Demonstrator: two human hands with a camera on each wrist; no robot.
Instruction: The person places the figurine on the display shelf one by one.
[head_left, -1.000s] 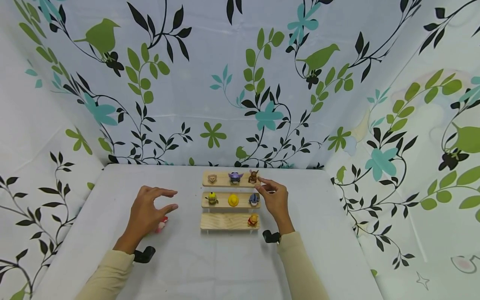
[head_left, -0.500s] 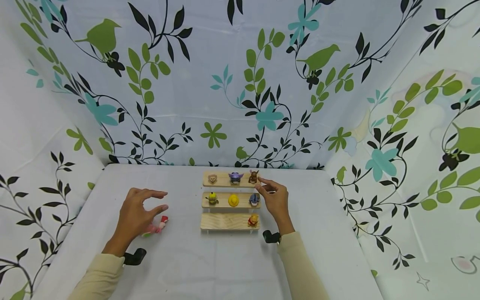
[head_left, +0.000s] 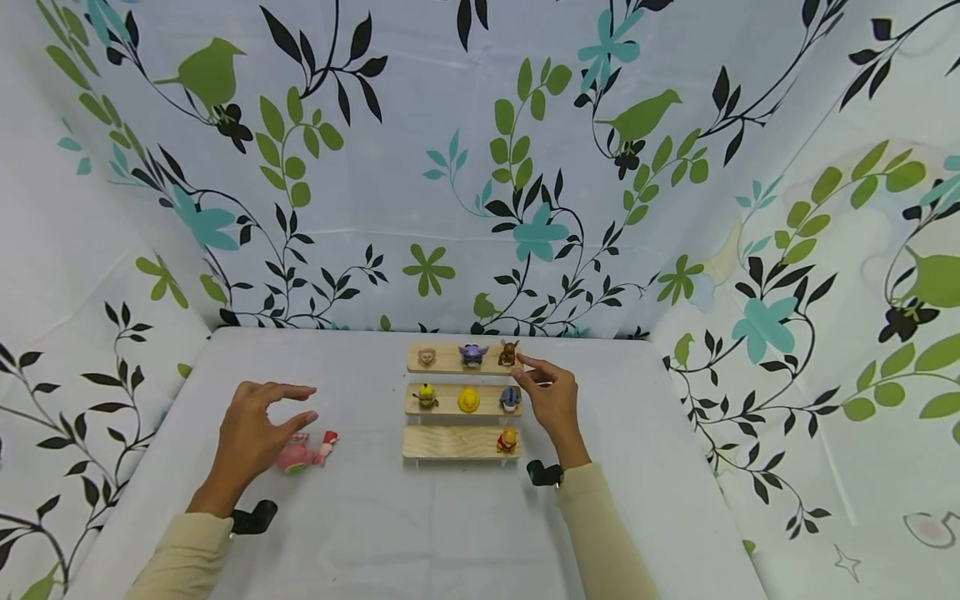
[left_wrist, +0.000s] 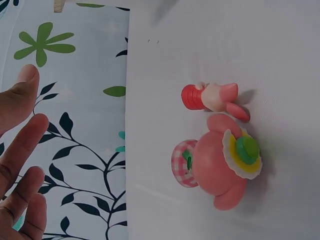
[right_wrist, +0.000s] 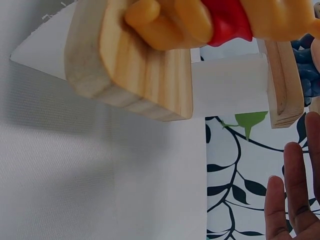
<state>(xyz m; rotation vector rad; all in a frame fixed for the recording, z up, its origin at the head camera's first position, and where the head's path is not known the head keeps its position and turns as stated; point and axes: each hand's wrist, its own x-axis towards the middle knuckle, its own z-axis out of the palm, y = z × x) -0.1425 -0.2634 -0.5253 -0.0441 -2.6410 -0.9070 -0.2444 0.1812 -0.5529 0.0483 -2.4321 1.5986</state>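
Observation:
My left hand (head_left: pixel 251 429) hovers over the table's left side, thumb and fingers spread apart, holding nothing. Below it and partly covered in the head view lies a pink round toy figure (left_wrist: pixel 212 162) with a green-and-yellow ruffled part and pink checkered piece. Beside that lies a small Piglet figurine (left_wrist: pixel 212 97) in red. My right hand (head_left: pixel 553 400) holds the right end of a three-tier wooden display shelf (head_left: pixel 450 443) at its top tier, thumb and index finger beside a brown figurine (head_left: pixel 507 354). Its thumb and index contact is outside the right wrist view.
The top tier also bears a tan figurine (head_left: pixel 427 357) and a purple-blue one (head_left: pixel 473 356). On the middle tier stand a green-yellow figurine (head_left: pixel 426 395), a yellow one (head_left: pixel 468 399) and a blue-grey one (head_left: pixel 510 399). A Winnie-the-Pooh figurine (head_left: pixel 507 440) sits at the lowest tier's right.
My left hand has moved left and slightly toward me, uncovering the pink toy and Piglet figurine. My right hand has stayed at the shelf's end.

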